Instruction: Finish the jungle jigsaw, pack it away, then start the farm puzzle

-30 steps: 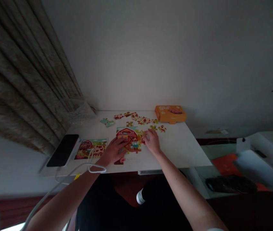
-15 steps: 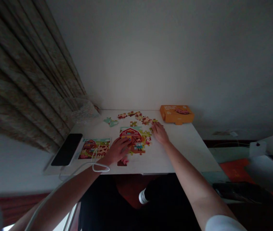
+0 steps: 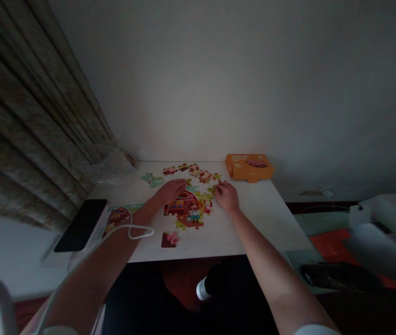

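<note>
A partly joined jigsaw puzzle [image 3: 193, 211] with a red barn and a farmer figure lies mid-table. My left hand [image 3: 170, 191] reaches over its upper left, fingers stretched out, tips by a small green puzzle piece [image 3: 188, 183]. My right hand [image 3: 227, 197] is at the puzzle's upper right edge, fingers curled in a pinch at a yellow-green puzzle piece [image 3: 213, 189], partly hidden by the fingers. A pink-and-brown corner piece [image 3: 170, 239] lies apart near the front edge. Several loose pieces [image 3: 195, 170] form an arc behind, with mint-green pieces [image 3: 151, 179] to their left.
An orange puzzle box [image 3: 250, 167] stands at the back right of the white table [image 3: 260, 223]. On the left lie a phone [image 3: 81, 225], a reference picture [image 3: 119, 217] partly under my forearm, and a clear plastic bag [image 3: 112, 165]. A white cable [image 3: 142, 227] loops across my left forearm.
My left hand has moved up from the barn to the puzzle's top edge. My right hand has come down from the loose pieces to the puzzle's right edge, fingers more curled. The view has shifted slightly.
</note>
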Available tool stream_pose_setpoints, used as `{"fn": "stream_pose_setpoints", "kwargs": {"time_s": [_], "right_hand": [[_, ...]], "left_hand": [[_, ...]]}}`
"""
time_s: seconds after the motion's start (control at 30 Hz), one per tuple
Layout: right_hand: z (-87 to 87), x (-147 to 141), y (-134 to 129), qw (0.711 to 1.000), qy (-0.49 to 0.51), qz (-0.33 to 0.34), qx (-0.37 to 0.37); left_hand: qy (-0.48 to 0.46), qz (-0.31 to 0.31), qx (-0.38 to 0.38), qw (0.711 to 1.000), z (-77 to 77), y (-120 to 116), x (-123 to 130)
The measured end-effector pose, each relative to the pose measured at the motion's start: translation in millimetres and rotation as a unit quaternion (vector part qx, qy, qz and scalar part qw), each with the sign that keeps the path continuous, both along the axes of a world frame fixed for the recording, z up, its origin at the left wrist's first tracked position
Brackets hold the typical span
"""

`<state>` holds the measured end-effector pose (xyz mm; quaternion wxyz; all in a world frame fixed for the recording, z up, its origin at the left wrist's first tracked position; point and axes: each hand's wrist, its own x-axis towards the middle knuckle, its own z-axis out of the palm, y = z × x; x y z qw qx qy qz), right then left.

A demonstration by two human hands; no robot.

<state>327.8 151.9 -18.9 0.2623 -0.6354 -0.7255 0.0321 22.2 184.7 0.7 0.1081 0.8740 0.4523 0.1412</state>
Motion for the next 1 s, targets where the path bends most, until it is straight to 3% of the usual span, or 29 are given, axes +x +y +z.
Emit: {"fn": "stream_pose_setpoints", "kwargs": {"time_s": [0.1, 0.3, 0.37, 0.53, 0.63, 0.83, 0.9, 1.0], "right_hand": [[-7.6, 5, 6, 0.999, 0.034, 0.008, 0.01], [-13.6, 7, 12, 0.993, 0.043, -0.109, 0.008], [-14.8, 5, 12, 0.992, 0.055, -0.112, 0.014], [-17.6, 2, 9, 0.997, 0.069, -0.008, 0.013], [-14.7, 2, 6, 0.999, 0.051, 0.007, -0.006], [0.5, -2, 1, 0.992, -0.001, -0.127, -0.017], [3.7, -4, 1, 0.99, -0.018, -0.134, -0.025], [4.9, -5, 1, 0.995, -0.029, -0.093, -0.03]], "left_hand": [[0.045, -0.004, 0.003, 0.999, 2.7, 6, 26], [0.079, 0.166, 0.034, 0.982, 12.0, 27, 31], [0.072, 0.193, 0.04, 0.978, 11.1, 35, 35], [0.051, 0.075, 0.016, 0.996, 0.9, 41, 67], [0.064, 0.097, 0.011, 0.993, -2.2, 39, 78], [0.09, 0.18, 0.057, 0.978, 3.1, 37, 49], [0.094, 0.189, 0.059, 0.976, 6.4, 34, 37], [0.102, 0.188, 0.064, 0.975, 11.7, 27, 25]]}}
